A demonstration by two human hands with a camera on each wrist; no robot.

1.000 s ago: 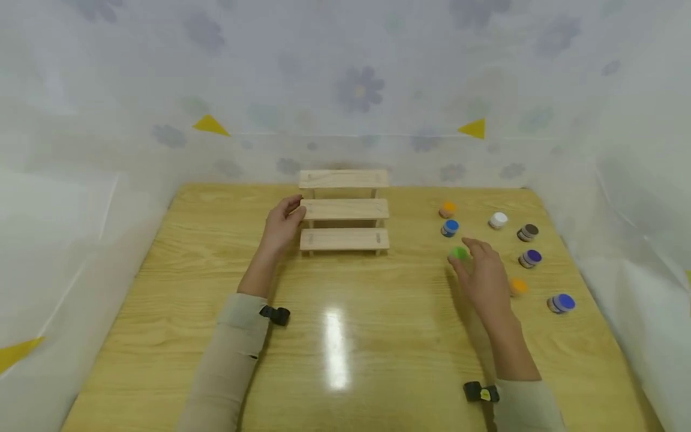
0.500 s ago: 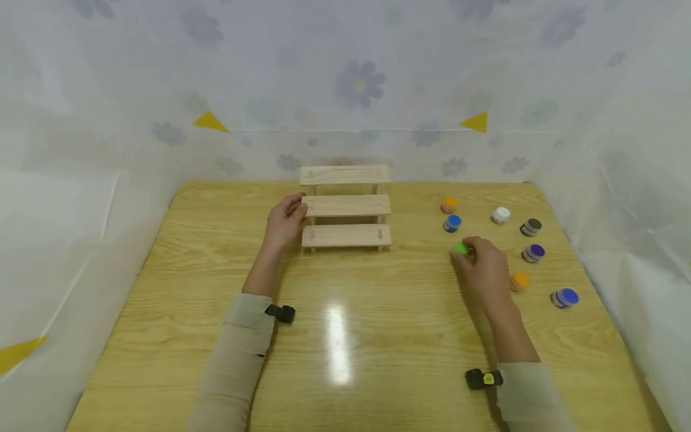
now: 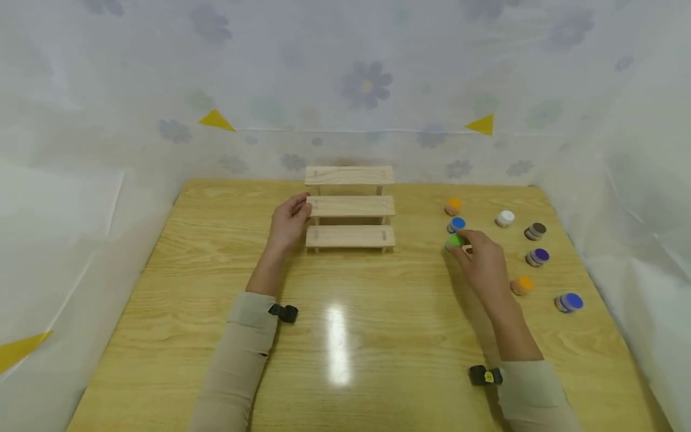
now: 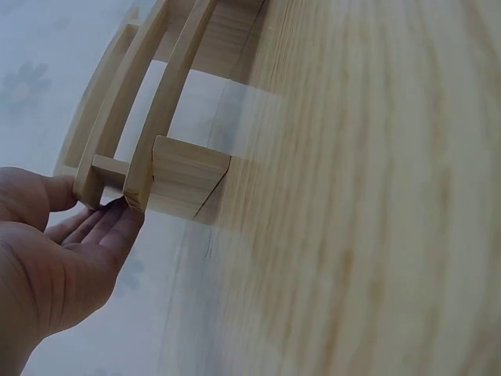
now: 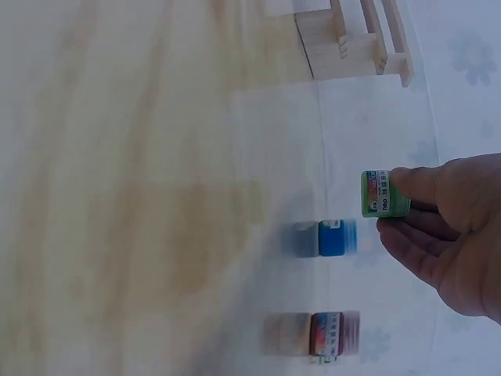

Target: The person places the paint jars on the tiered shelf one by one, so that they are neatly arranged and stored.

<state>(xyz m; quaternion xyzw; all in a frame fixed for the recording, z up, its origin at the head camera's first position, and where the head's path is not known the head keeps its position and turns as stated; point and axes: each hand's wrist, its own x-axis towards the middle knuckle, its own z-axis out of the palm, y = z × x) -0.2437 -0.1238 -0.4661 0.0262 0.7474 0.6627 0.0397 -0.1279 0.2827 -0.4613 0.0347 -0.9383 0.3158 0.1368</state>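
Note:
A small three-tier wooden stand point(image 3: 350, 236) is at the back middle of the table. My left hand point(image 3: 290, 221) grips the left end of its middle board. In the left wrist view, the thumb is over that board's end, with the fingers point(image 4: 109, 235) below. My right hand point(image 3: 486, 267) pinches a small green-lidded paint jar point(image 3: 454, 242) between thumb and fingers. Held on its side in the right wrist view, the green jar point(image 5: 376, 194) shows its label and is clear of the tabletop. A blue paint jar point(image 3: 456, 225) stands just behind it.
Orange point(image 3: 453, 206), white point(image 3: 505, 218), dark brown point(image 3: 535, 231) and purple point(image 3: 537, 257) paint jars stand at the right. Another orange jar point(image 3: 522, 285) and a blue-violet one point(image 3: 569, 302) are nearer. A reddish-brown jar point(image 3: 468, 251) is partly hidden by my right hand. Floral sheeting walls the table point(image 3: 335, 336).
My right hand has closed its fingers on the green jar and lifted it, moving slightly back and left towards the blue jar. My left hand stays on the stand.

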